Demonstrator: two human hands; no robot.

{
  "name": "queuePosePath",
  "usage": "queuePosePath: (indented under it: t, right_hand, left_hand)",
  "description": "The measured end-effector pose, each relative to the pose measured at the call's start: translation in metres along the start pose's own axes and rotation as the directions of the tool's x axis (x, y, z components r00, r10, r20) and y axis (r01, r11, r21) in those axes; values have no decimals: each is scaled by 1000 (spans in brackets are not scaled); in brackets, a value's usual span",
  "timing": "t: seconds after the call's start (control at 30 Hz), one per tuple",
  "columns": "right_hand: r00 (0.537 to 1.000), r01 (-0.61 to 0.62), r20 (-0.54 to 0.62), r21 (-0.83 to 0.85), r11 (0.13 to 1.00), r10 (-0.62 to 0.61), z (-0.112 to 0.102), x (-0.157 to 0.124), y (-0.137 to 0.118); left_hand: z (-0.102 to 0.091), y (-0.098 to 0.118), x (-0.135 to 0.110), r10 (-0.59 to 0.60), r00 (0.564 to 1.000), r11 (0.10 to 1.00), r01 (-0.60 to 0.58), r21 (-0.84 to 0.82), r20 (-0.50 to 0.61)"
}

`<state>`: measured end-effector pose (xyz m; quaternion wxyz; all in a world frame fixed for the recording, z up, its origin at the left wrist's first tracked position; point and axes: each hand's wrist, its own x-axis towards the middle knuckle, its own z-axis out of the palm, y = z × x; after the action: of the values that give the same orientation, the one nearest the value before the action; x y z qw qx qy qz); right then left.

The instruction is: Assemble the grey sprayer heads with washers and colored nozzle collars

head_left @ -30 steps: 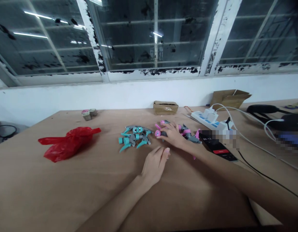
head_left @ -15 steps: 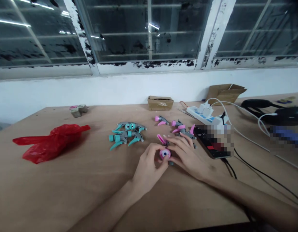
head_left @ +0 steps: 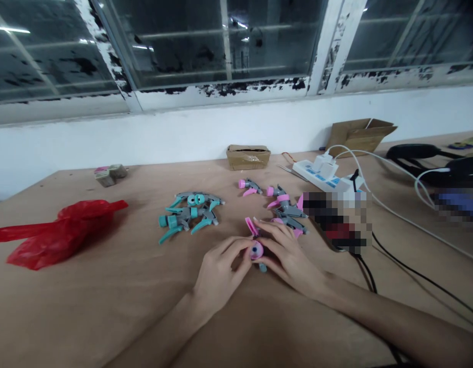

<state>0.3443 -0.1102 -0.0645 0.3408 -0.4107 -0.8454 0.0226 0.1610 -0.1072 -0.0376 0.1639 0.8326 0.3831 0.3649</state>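
Observation:
Between my two hands is a pink and grey trigger spray head point(head_left: 256, 250), its round pink collar facing me and its pink trigger pointing up and away. The fingertips of my left hand point(head_left: 222, 268) pinch the collar from the left. My right hand point(head_left: 292, 258) grips the body from the right, hiding much of it. Beyond my left hand lies a cluster of teal and grey spray heads point(head_left: 192, 212). Several pink and grey spray heads point(head_left: 286, 207) lie just past my right hand, and a separate one point(head_left: 250, 187) sits farther back.
A red plastic bag point(head_left: 64, 230) lies at the left, with small boxes point(head_left: 111, 175) behind it. Along the wall stand a brown box point(head_left: 247, 157) and an open carton point(head_left: 359, 137). A power strip point(head_left: 316, 176), cables and a partly blurred phone point(head_left: 338, 225) occupy the right.
The view has shifted, so the tabletop things appear farther left. My left fingers have moved on the pink collar, showing more of its opening; both hands still hold the spray head.

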Motion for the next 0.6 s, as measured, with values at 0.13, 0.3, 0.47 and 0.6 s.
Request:
queuePosePath:
  t: [0.13,0.3,0.47,0.6]
  right_hand:
    - [999,-24,-30,1,1000,24,1,-1,2]
    - [999,-39,-22,28,999,40,1,-3,3]
    - [997,-57,-43,42,997,59,2,-2,3]
    - [996,-72,-43,41,997,74,2,0,2]
  left_hand:
    - [2,-2,-1,1,999,997,2,79,-35]
    - [6,-1,-2,16,999,992,-11,125,-44]
    - [9,1,-4,23,998,994,-18,106,-51]
    - [8,3,-2,-48,998,999,49,12,-45]
